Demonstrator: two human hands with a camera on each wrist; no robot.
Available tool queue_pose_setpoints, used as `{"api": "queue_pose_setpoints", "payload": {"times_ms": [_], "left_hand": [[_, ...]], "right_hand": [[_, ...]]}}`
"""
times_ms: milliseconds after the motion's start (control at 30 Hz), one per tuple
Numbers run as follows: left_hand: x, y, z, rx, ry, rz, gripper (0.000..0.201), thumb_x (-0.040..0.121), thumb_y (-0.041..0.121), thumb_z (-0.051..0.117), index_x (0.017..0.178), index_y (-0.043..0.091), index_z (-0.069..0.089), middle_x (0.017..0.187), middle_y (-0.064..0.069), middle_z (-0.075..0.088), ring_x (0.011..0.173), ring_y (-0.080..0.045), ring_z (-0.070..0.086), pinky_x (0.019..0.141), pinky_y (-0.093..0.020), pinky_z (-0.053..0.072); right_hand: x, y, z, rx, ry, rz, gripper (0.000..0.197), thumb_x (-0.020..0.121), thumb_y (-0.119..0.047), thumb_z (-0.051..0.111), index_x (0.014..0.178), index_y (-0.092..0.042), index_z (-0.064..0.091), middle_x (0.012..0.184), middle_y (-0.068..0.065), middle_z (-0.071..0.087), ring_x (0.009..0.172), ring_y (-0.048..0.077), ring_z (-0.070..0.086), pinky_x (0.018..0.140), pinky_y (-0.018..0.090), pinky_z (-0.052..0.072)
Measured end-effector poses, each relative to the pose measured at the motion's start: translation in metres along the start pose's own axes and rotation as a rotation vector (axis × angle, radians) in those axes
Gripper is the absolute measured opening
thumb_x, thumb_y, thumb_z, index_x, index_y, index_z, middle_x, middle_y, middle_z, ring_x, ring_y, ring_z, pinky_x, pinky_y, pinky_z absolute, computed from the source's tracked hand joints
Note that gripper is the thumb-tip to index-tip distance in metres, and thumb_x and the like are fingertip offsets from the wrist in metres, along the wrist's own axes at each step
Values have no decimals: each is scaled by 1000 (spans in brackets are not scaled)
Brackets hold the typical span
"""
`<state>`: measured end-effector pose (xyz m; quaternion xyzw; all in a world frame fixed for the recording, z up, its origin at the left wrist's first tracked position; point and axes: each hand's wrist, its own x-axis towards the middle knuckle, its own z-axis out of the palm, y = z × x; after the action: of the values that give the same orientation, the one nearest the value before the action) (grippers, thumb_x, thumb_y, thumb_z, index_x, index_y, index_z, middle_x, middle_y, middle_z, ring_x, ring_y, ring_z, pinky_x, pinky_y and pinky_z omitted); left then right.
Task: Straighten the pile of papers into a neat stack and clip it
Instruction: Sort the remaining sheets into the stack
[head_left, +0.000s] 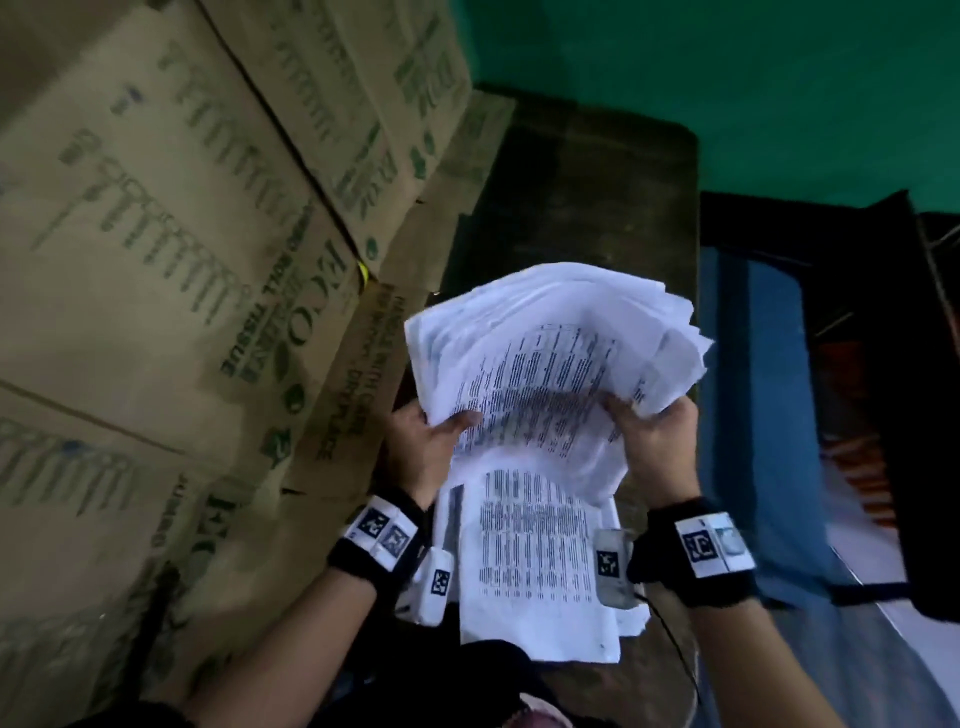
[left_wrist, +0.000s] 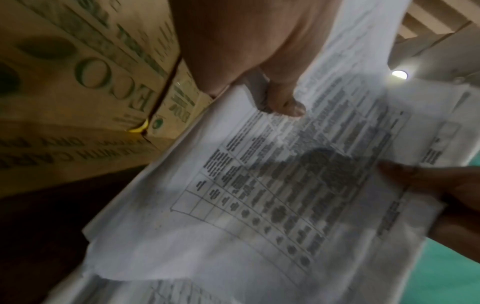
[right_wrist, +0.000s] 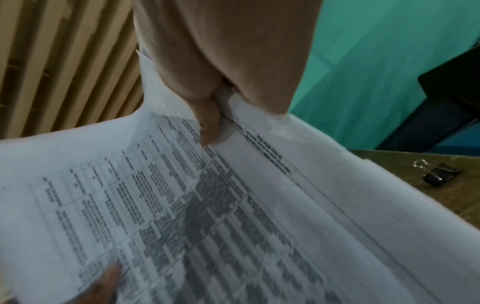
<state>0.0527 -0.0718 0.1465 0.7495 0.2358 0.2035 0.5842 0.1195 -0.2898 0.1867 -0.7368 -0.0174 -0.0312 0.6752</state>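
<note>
A thick, uneven pile of printed white papers (head_left: 556, 343) is lifted above the dark table (head_left: 597, 187), its edges fanned out. My left hand (head_left: 421, 447) grips the pile's left side, thumb on the top sheet. My right hand (head_left: 654, 436) grips its right side, thumb on top too. A few more printed sheets (head_left: 535, 556) lie flat on the table below my wrists. In the left wrist view my left thumb (left_wrist: 285, 102) presses on the papers (left_wrist: 259, 195). The right wrist view shows a black binder clip (right_wrist: 439, 172) lying on the table beyond the papers (right_wrist: 207, 216).
Tall brown cardboard boxes (head_left: 171, 234) with green print are stacked close on the left. A green wall (head_left: 727, 67) stands behind the table. To the right are a dark piece of furniture (head_left: 914, 364) and blue cloth (head_left: 753, 389).
</note>
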Motion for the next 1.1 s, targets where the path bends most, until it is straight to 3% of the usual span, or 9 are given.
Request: {"api": "queue_pose_setpoints", "payload": {"times_ms": [67,133,267,400,500,700,833,967,1100], "left_hand": [[-6,-4,11,36,12,30,30,68,11,84,56,28,62,63,2,71,52,7,52,49,-23,45],[-12,-3,18,-38,-88,-29,12,75,7,78,78,17,72,76,4,71,61,2,59,59,-29,52],[-3,-6,16,-128,-232,9,36,76,5,73,107,-7,62,99,13,66,88,18,59,79,-4,43],[14,11,14,-176,-347,212,27,65,0,57,89,-13,57,98,31,63,94,15,57,86,-4,41],[27,7,18,-73,-386,193,22,60,-1,56,80,6,60,77,25,68,72,12,59,68,-10,47],[40,21,14,-96,-498,158,17,68,-21,61,76,-6,63,70,-6,64,71,-8,61,75,-5,47],[38,14,21,-75,-378,29,30,73,1,78,102,1,68,104,-4,69,90,-6,66,75,-15,54],[32,24,23,-132,-252,105,32,62,-2,83,91,-3,69,88,6,68,76,12,65,69,-8,49],[34,16,19,-131,-338,-7,44,55,26,88,92,17,66,85,12,71,77,-4,69,72,-26,56]], "right_hand": [[-10,12,-7,43,84,-2,25,77,2,76,83,-22,72,82,-14,75,77,8,70,73,31,56],[-18,25,-15,105,99,65,23,76,-1,77,89,-19,74,88,-2,76,79,17,69,76,41,56],[-28,13,-34,210,-5,67,38,78,13,69,113,1,61,89,-5,73,76,7,66,70,25,53],[-15,10,-41,131,-84,-29,59,68,16,57,126,8,46,102,-15,70,95,-1,64,81,15,49],[-9,10,-28,83,-102,-14,69,55,12,47,124,8,49,107,-4,65,99,-1,63,85,17,47],[-8,19,-29,94,-85,95,48,75,23,64,118,4,53,85,-17,74,78,-4,67,68,11,51],[1,31,-21,43,98,108,23,74,15,72,94,7,66,65,-19,71,61,-8,64,59,14,50],[2,37,-31,22,90,86,24,80,18,63,97,1,64,73,-21,72,70,-8,65,67,15,52],[3,51,-46,-65,4,114,36,69,15,57,104,6,63,87,-11,74,83,-1,65,77,23,51]]}}
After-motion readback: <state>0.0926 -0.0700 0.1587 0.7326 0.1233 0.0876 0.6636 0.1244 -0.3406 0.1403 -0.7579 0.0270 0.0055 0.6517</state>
